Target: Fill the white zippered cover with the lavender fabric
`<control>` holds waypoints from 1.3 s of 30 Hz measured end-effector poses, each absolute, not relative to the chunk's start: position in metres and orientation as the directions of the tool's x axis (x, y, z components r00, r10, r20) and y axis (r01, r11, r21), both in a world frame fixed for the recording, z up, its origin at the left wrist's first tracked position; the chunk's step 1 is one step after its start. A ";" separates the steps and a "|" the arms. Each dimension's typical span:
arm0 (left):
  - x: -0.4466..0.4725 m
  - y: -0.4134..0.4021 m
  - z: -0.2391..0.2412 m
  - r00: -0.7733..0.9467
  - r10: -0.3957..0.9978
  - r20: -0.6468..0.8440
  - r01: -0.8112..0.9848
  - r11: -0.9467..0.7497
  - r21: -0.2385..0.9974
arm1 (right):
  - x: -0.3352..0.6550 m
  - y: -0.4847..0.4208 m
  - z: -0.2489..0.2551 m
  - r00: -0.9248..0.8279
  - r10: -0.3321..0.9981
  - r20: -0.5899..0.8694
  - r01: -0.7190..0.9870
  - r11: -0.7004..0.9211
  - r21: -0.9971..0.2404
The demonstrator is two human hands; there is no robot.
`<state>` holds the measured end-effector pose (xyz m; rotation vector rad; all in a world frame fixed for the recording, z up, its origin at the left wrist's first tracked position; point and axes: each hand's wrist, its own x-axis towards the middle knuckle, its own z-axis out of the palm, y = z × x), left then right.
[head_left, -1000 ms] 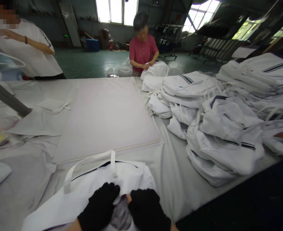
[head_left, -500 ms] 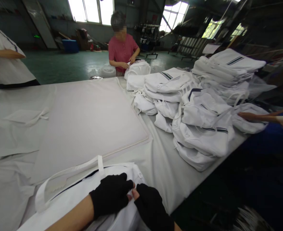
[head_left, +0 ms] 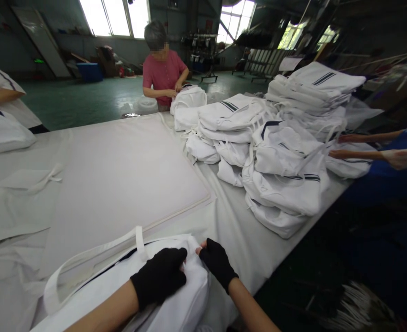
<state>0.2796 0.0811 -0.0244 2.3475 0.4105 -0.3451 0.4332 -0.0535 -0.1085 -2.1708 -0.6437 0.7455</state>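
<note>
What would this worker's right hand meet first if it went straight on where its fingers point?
The right hand would first meet the end of the white bag, perhaps already touching it; depth is unclear.

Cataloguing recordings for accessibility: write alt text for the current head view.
The wearer's left hand and right hand, in black gloves, are at one end of a white bag on a table. Beyond are piled white bags and a person in a red shirt.

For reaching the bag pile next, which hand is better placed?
Probably the right hand: by the edge of the near bag, it is nearer to the pile; the left hand is over that bag.
</note>
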 end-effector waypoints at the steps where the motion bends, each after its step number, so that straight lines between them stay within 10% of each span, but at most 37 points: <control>1: 0.279 0.084 -0.026 0.920 0.207 -0.333 0.384 -0.651 0.655 | 0.433 -0.052 -0.108 0.707 0.638 -0.305 0.199 -0.594 -0.780; 15: 0.273 0.101 -0.026 0.841 0.322 -0.434 0.523 -0.688 0.503 | 0.424 -0.023 -0.132 0.845 0.507 -0.172 0.163 -0.549 -0.820; 26: 0.256 0.099 -0.023 0.852 0.334 -0.404 0.523 -0.525 0.671 | 0.435 -0.012 -0.138 0.860 0.490 -0.139 0.339 -0.754 -0.563; 39: 0.166 0.089 -0.005 0.779 0.450 -0.436 0.627 -0.559 0.543 | 0.438 -0.010 -0.142 0.821 0.552 -0.147 0.432 -0.768 -0.473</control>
